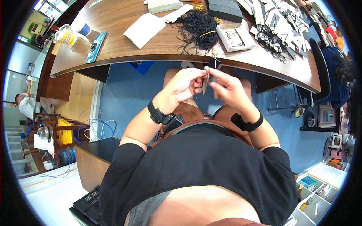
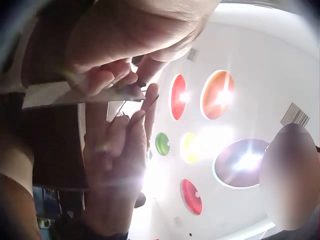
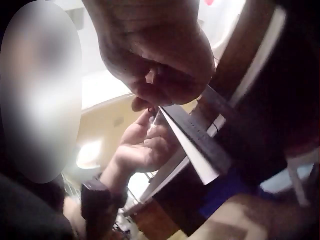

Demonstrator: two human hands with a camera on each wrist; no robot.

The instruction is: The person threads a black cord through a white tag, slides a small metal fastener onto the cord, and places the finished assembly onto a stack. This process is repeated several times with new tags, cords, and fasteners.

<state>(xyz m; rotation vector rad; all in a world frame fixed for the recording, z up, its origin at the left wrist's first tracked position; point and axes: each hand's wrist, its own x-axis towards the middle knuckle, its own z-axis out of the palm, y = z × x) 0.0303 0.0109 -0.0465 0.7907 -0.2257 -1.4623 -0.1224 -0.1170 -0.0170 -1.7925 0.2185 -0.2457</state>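
Observation:
In front of the lap, below the table edge, both hands meet at a small folded card tag (image 3: 195, 140), grey outside and white inside. The left hand (image 1: 186, 83) pinches the tag's top corner between thumb and curled fingers, and the card (image 1: 205, 86) hangs down from there. From the other side comes the right hand (image 1: 230, 88), its index finger stretched to the same corner. Thin dark lines show by these fingertips in the left wrist view. I cannot tell whether the right fingers (image 2: 151, 100) pinch anything there.
On the wooden table (image 1: 117, 41) lie a bundle of black cords (image 1: 200, 32), an open white box (image 1: 235, 37), white sheets (image 1: 145, 30) and a heap of tags with cords (image 1: 279, 26). A phone (image 1: 96, 47) and a plastic cup (image 1: 66, 35) stand at the left.

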